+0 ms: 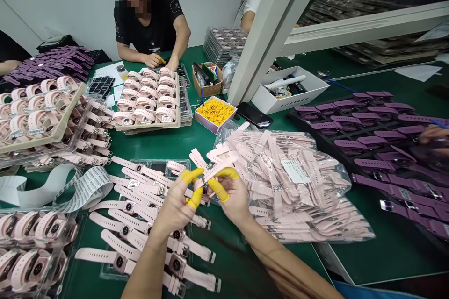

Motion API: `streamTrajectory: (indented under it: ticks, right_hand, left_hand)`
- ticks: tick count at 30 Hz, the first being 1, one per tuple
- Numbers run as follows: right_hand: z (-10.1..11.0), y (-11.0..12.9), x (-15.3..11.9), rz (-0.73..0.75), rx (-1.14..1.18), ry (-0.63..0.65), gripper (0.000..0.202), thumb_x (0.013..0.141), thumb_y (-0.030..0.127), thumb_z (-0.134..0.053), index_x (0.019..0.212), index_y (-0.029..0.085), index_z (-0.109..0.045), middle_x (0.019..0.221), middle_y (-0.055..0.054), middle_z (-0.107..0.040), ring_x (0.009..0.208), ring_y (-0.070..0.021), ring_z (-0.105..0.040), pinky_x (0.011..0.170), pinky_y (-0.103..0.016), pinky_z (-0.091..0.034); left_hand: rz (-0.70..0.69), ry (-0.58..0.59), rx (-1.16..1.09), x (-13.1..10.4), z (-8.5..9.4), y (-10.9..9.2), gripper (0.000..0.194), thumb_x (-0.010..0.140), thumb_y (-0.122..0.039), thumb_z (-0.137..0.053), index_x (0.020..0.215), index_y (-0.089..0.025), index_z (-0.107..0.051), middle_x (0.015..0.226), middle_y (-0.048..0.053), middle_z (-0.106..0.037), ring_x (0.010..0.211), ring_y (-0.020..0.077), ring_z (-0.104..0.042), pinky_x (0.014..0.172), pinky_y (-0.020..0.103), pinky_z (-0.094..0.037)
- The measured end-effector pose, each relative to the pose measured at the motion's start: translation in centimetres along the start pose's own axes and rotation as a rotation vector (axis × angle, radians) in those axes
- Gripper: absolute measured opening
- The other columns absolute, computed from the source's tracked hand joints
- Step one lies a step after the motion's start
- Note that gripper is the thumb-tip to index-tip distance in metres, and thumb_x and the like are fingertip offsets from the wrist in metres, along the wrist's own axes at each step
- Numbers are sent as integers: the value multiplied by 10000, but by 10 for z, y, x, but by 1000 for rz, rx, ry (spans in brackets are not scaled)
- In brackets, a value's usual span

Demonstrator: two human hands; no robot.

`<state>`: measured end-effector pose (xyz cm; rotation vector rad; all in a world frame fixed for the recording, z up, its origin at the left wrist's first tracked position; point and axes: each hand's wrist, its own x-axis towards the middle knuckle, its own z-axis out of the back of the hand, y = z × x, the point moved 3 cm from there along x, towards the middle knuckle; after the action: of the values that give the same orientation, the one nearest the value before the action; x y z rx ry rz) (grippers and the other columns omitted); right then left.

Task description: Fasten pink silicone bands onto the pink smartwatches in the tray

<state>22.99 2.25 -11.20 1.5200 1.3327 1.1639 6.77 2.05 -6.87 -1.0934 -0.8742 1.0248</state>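
Note:
My left hand (179,198) and my right hand (231,194) meet above the green table, with yellow finger cots on several fingers. Between them they pinch a pale pink watch strap (224,166), its holed end pointing up to the right. Whether a watch case is joined to it is hidden behind my fingers. Below and left of my hands, pink smartwatches (119,261) lie in rows with straps spread flat, over clear trays. Just right of my right hand is a heap of pink straps in a clear plastic bag (280,173) with a white label (295,171).
Trays of looped pink watches (145,98) stand ahead and left, near a label roll (84,189). A box of yellow finger cots (216,112), a phone (254,116) and a grey post (268,32) are ahead. Purple watches (368,140) lie right, by another person's hand. A co-worker (150,18) sits opposite.

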Motion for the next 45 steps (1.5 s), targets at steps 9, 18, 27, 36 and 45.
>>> streamTrajectory:
  ticks: [9,18,27,36,45]
  right_hand:
    - [-1,-5,1,-103,-35,256,397,808,494,-846,1100,246,-744,1088,-78,-770,1029,-287,-726,925,-406,-618]
    - [-2,-5,1,17,-122,196,391,845,502,-814,1132,256,-714,1082,-67,-718,1043,-258,-666,971,-427,-561]
    - [2,20,10,171,-187,244,231,911,400,-768,1102,281,-718,1010,-49,-641,982,-231,-636,927,-412,-551]
    - [2,26,8,271,-289,382,261,964,361,-718,1206,265,-698,1041,-74,-696,967,-227,-662,865,-403,-569]
    - [7,12,6,81,-194,246,481,865,513,-797,1260,268,-679,1102,-77,-720,992,-226,-689,884,-380,-590]
  left_hand:
    - [66,-160,-502,6,0,3,374,920,-392,-737,1252,-225,-698,843,10,-634,735,141,-584,731,263,-508]
    - [9,-102,-486,6,13,0,268,945,-444,-688,1045,-203,-748,907,57,-679,870,200,-617,815,319,-498]
    - [19,-85,-370,8,16,5,442,913,-554,-679,669,-191,-614,737,30,-580,697,180,-511,701,331,-441]
    - [82,51,-183,7,16,3,382,941,-507,-652,741,-183,-611,797,33,-609,754,192,-537,723,328,-431]
    - [63,5,-228,8,11,1,348,954,-507,-637,819,-187,-634,865,52,-637,822,206,-556,749,334,-449]
